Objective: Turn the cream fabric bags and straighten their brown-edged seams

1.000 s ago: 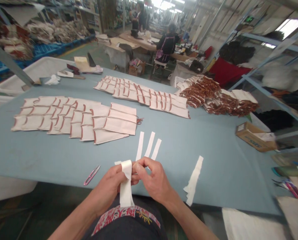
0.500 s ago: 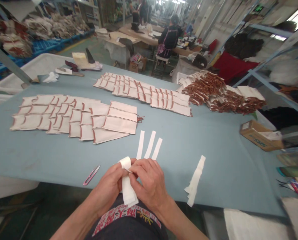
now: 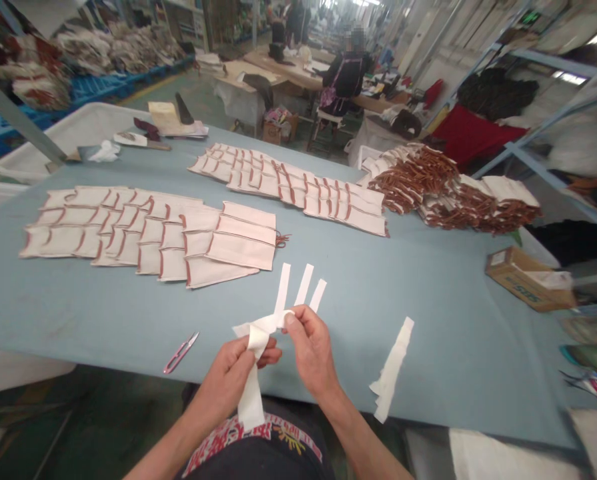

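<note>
Both my hands are at the near edge of the blue table [image 3: 428, 293]. My left hand [image 3: 233, 373] is closed on a white tape strip [image 3: 252, 393] that hangs down toward my lap. My right hand [image 3: 311, 350] pinches the strip's upper end and holds it out to the right, peeled away from the rest. Just beyond my fingers, three short white strips [image 3: 301, 287] lie side by side on the table.
Small pink snips [image 3: 181, 352] lie left of my hands. A pile of white backing scraps [image 3: 392, 370] lies to the right. Rows of cream pouches with red trim [image 3: 148, 233] cover the table's middle and back. A cardboard box [image 3: 525, 279] sits at the right edge. A person sits far behind.
My right hand has pulled the top layer of the strip up and to the right, away from my left hand. Before, both hands were pressed together on the folded strip.
</note>
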`<state>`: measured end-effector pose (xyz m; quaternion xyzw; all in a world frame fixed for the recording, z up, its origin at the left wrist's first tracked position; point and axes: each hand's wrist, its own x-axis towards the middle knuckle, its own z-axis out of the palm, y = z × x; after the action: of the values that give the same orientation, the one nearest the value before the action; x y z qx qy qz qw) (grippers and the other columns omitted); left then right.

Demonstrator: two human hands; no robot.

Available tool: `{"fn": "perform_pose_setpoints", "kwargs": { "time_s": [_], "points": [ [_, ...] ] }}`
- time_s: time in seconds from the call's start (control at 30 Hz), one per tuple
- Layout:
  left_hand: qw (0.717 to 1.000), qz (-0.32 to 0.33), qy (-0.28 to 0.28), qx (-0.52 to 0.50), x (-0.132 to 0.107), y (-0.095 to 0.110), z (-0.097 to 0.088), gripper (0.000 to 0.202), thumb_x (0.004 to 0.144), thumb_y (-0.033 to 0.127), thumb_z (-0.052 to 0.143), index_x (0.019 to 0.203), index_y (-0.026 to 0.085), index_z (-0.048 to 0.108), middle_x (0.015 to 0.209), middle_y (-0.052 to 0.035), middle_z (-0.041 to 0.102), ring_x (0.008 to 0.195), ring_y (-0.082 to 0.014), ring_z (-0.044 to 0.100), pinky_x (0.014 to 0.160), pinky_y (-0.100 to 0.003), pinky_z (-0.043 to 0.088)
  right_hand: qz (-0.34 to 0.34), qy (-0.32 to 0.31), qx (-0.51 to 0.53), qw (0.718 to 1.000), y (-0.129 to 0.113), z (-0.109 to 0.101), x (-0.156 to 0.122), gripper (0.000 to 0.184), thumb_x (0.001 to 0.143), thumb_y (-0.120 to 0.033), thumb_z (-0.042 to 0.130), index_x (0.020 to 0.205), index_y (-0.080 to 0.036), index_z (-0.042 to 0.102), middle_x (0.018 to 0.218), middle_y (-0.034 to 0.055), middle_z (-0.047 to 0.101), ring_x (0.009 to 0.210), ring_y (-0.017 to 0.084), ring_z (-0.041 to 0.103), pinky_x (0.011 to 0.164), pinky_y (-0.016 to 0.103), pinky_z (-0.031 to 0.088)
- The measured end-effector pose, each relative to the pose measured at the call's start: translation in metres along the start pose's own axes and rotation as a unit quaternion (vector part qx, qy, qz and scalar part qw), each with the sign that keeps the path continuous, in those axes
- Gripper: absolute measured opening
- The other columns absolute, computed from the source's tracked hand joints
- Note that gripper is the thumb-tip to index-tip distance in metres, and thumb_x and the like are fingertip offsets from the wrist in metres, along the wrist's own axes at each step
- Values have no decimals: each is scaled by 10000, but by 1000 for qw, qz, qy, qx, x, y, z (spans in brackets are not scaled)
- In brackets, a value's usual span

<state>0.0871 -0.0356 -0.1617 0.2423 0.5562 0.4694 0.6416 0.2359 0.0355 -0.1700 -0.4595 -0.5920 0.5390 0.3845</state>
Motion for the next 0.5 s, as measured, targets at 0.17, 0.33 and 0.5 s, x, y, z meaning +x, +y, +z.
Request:
{"fn": "perform_pose_setpoints", "kwargs": {
  "time_s": [0.17,0.33,0.5],
  "points": [
    [996,9,-30,86,-8,-8,-2,222,813,363,640,881,191,762,838,-59,827,855,-283,754,884,-373,597,26,26,13,999,-2,-12,35,359,1004,-504,550,754,-247,552,688,-22,605,665,170,614,659,287,532],
    [989,5,-32,142,-17,-16,-12,228,854,391,617,843,205,750,849,-61,811,881,-295,751,876,-350,593,25,52,6,998,-4,-25,100,362,958,-504,619,713,-249,542,622,-38,607,617,152,592,638,275,495],
    [980,-8,-15,199,-32,-35,-27,338,916,425,591,750,208,789,760,-33,771,763,-262,692,782,-309,541,25,76,12,997,-2,-33,173,408,955,-532,694,708,-247,539,623,-50,596,598,136,585,597,252,487]
  ]
}}
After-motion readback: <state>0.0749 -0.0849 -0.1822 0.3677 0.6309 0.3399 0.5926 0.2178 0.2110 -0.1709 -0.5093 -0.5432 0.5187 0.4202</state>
